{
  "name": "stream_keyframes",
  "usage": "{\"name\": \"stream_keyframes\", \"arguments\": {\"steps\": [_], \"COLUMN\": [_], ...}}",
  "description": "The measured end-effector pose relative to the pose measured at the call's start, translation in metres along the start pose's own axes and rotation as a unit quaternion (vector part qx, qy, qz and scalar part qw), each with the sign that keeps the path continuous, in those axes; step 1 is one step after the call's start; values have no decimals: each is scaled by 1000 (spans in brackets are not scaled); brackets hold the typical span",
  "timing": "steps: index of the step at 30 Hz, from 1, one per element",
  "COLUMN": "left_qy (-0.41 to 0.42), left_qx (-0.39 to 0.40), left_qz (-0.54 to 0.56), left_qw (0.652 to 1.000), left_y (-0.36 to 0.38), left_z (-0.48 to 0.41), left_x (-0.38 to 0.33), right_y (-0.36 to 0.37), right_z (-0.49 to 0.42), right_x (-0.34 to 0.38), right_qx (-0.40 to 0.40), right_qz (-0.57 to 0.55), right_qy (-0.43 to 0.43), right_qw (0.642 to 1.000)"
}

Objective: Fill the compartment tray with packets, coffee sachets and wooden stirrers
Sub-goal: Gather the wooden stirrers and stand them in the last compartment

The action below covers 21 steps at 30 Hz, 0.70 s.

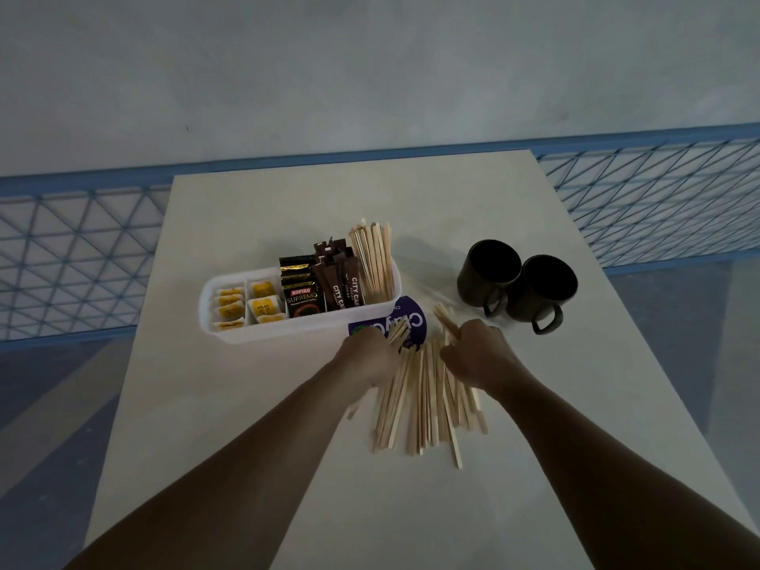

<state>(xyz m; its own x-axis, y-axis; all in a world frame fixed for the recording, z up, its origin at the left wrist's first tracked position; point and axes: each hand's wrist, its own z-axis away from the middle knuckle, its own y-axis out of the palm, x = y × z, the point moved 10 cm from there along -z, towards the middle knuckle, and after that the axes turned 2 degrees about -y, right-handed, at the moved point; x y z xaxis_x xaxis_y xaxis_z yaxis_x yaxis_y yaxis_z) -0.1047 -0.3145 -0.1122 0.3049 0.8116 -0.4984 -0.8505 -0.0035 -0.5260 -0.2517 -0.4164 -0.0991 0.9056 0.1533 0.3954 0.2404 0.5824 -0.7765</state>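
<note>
Head view: pale rectangular table [246, 405], near half bare. White plastic compartment tray [288, 329] sits mid-table, stocked. Loose wooden stirrers [423, 405] lie before me; my left hand [368, 357] and right hand [473, 349] each clench some.

From my seat I see two bare forearms running up from the bottom corners, with no sleeve on either as far down as the picture goes. The left hand [367, 355] and right hand [477, 351] are bare too: no glove, ring, watch or band that I can make out. The light is dim, so finer marks do not show.
</note>
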Motion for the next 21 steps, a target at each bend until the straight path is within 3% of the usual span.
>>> {"name": "stream_keyframes", "arguments": {"steps": [5,11,17,21], "left_qy": [13,29,98,159], "left_qx": [40,61,10,-77], "left_qz": [105,276,393,386], "left_qw": [994,959,914,905], "left_y": [-17,-56,-100,-127], "left_z": [8,19,16,11], "left_x": [-23,-53,-80,-87], "right_y": [-4,-39,-56,-62], "right_z": [-2,-1,-14,-27], "right_x": [13,56,95,117], "right_qx": [37,16,14,-5], "right_qz": [-179,-310,-359,-426], "right_qy": [28,2,-28,-58], "right_qw": [983,950,933,903]}}
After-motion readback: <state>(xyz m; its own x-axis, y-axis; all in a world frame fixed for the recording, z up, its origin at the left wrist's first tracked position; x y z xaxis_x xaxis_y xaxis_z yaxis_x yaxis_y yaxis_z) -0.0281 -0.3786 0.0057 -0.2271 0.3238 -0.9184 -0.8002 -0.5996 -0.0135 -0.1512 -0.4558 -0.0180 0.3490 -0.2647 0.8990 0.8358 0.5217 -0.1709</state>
